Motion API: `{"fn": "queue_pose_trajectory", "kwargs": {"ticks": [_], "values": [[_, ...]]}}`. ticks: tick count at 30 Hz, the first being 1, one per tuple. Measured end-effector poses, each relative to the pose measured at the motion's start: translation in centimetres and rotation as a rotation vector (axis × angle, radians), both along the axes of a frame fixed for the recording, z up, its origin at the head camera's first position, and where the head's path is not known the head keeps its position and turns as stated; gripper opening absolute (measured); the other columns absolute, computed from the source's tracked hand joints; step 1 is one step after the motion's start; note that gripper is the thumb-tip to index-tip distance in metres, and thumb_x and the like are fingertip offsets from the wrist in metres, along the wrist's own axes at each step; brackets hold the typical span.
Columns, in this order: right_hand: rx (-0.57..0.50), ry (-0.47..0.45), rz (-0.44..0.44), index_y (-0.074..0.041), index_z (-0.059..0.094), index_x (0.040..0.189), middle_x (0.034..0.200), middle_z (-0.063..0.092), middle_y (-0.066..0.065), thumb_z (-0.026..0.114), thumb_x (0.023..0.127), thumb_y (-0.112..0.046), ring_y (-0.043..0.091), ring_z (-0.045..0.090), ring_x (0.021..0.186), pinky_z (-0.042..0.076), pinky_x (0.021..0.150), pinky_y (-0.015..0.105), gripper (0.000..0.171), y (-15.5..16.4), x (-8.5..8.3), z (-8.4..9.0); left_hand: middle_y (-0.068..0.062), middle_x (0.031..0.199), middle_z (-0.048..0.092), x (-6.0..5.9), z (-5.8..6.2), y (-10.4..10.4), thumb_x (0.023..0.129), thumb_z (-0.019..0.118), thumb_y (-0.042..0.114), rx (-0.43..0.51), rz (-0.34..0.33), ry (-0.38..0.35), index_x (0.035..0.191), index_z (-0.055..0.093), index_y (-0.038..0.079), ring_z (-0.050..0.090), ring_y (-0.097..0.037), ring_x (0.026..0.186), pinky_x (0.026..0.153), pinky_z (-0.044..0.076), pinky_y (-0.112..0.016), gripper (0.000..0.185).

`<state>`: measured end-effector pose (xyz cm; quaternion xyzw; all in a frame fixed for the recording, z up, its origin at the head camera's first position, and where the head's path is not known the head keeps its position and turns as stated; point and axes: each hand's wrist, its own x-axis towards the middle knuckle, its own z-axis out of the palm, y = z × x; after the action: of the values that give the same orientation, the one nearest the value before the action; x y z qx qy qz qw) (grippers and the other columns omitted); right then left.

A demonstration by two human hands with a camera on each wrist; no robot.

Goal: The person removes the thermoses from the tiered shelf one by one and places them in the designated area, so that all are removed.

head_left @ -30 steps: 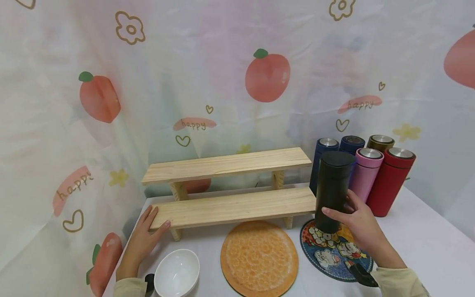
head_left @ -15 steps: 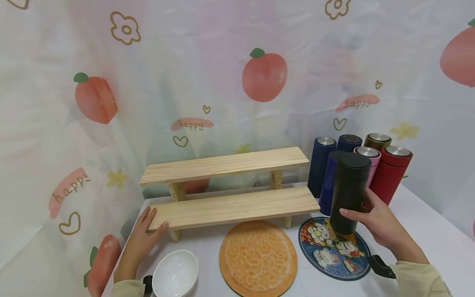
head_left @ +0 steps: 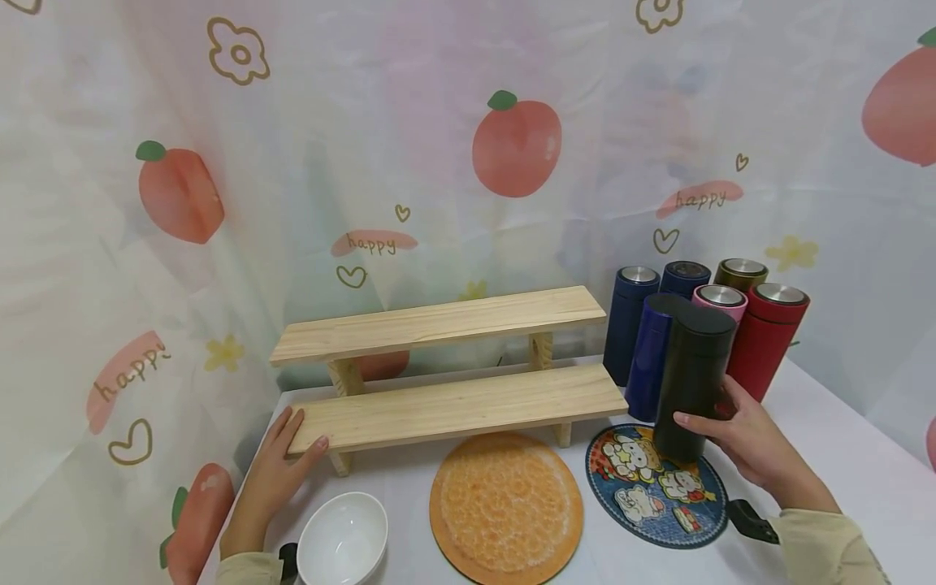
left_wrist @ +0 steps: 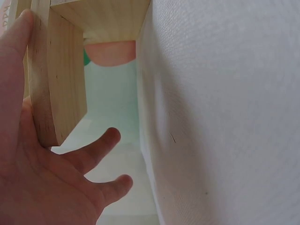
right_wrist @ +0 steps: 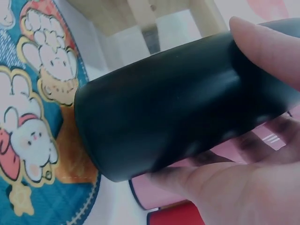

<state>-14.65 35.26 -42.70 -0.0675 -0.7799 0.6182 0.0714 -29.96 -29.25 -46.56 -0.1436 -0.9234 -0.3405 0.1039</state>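
Note:
My right hand grips a black thermos bottle, thumb on its near side and fingers behind. The bottle stands nearly upright, its base overlapping the far right part of a round cartoon mat in the head view. In the right wrist view the black bottle fills the middle, with the fingers under it. A two-tier wooden shelf stands at the table's back. My left hand rests on the left end of its lower board; in the left wrist view two fingers extend past the board's end.
Behind the black bottle stand a violet-blue bottle, two navy ones, a pink one, a red one and an olive-gold one. A white bowl and round orange mat lie in front of the shelf.
My right hand has carried the black bottle to the right, exposing the violet-blue bottle behind it and more of the cartoon mat. My left hand stays on the shelf.

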Motion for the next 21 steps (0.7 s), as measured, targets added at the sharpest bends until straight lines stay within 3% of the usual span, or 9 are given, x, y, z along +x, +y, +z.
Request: {"fn": "queue_pose_trajectory", "kwargs": {"ticks": [7, 21], "values": [[-0.022, 0.017, 0.03, -0.009, -0.009, 0.171, 0.171, 0.001, 0.037, 0.07, 0.104, -0.012, 0.068, 0.01, 0.151, 0.026, 0.11, 0.074, 0.104, 0.2, -0.2, -1.1, -0.028, 0.172, 0.021, 0.2, 0.3, 0.1, 0.103, 0.069, 0.044, -0.004, 0.003, -0.012, 0.163, 0.037, -0.005, 0.022, -0.056, 0.155, 0.119, 0.024, -0.072, 0.084], [-0.059, -0.014, 0.058, -0.016, -0.016, 0.17, 0.172, -0.015, 0.032, 0.067, 0.106, -0.015, 0.066, -0.007, 0.153, 0.02, 0.113, 0.074, 0.105, 1.2, 0.1, -2.2, -0.03, 0.171, 0.022, 0.4, 0.7, 0.4, 0.102, 0.07, 0.042, -0.019, 0.003, -0.017, 0.162, 0.038, -0.007, 0.024, -0.057, 0.154, 0.119, 0.026, -0.072, 0.083]]}}
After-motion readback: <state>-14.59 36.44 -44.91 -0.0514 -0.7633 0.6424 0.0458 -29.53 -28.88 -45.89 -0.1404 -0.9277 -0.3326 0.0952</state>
